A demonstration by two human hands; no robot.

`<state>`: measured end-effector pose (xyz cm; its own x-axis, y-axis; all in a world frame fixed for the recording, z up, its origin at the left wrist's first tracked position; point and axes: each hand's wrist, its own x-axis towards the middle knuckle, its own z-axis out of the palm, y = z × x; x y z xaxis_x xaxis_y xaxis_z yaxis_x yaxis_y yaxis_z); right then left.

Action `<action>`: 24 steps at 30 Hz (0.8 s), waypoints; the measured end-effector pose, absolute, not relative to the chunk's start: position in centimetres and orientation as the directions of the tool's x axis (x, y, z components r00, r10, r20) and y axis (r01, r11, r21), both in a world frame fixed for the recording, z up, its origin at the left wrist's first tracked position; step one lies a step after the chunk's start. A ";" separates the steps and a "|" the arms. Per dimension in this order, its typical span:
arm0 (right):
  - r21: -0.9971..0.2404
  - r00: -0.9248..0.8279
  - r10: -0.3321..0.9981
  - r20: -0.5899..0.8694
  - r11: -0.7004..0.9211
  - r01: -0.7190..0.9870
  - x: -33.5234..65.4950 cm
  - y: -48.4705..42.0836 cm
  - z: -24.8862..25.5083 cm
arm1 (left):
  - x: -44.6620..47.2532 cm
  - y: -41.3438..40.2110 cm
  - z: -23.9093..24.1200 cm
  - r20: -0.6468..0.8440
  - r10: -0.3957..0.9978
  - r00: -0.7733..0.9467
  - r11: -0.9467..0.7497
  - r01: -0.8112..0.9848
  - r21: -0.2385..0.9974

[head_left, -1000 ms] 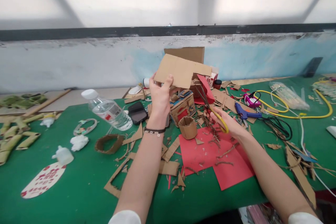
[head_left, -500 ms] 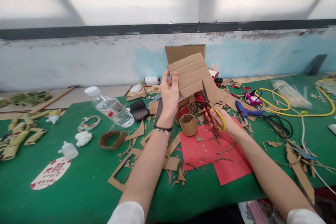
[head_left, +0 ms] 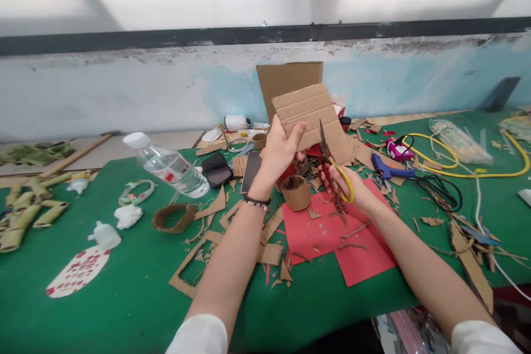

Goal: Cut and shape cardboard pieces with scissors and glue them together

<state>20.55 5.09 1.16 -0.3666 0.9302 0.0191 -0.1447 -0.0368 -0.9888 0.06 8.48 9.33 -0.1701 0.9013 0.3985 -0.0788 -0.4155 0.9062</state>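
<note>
Two hands work above the far edge of the red paper sheet (head_left: 332,238), which lies flat on the green table mat (head_left: 103,298). The left hand (head_left: 282,149) pinches a cardboard panel (head_left: 307,113) at its lower left edge, thumb on the near face and fingers tucked behind. The panel is held in the air beyond the sheet's far left corner. It is a rough rectangle of brown corrugated board with faint parallel crease lines. Its long axis slants from upper left down to lower right, and its face is turned toward the camera.

The right hand (head_left: 352,188), over the sheet's far right part, is closed through the yellow loop handles of the scissors (head_left: 332,163). Their dark blades point up and slightly left, with the tips lying against the panel's lower right portion. How far the blades are parted cannot be told.

Directly under the panel, at the sheet's far edge, stands a short round cardboard cup (head_left: 295,192). Brown strips and offcuts litter the sheet. Left of the sheet lie a dark phone (head_left: 251,171) and a clear water bottle (head_left: 168,166) on its side. Right of it are a blue glue gun (head_left: 388,168) and a looping yellow cable (head_left: 456,171). Open green mat shows only nearer than the sheet's left side.
</note>
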 end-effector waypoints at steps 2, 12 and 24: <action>-0.987 -0.364 0.931 0.011 -0.047 -0.151 20.4 5.1 1.1 | -0.1 8.4 9.6 0.363 0.918 -0.160 -0.384 -0.129 0.914; -0.988 -0.325 0.946 0.002 -0.048 -0.147 19.6 3.9 2.2 | -0.9 8.2 10.1 0.317 0.940 -0.130 -0.338 -0.209 0.917; -0.962 -0.304 0.952 -0.041 -0.120 -0.244 18.2 3.9 0.8 | -1.3 7.7 11.0 0.236 0.958 -0.161 -0.274 -0.286 0.918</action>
<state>18.19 3.91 0.81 -0.3045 0.9516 -0.0413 -0.2441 -0.1199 -0.9623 -1.34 7.70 11.03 -0.1607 0.9584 0.2360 -0.2860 -0.2740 0.9182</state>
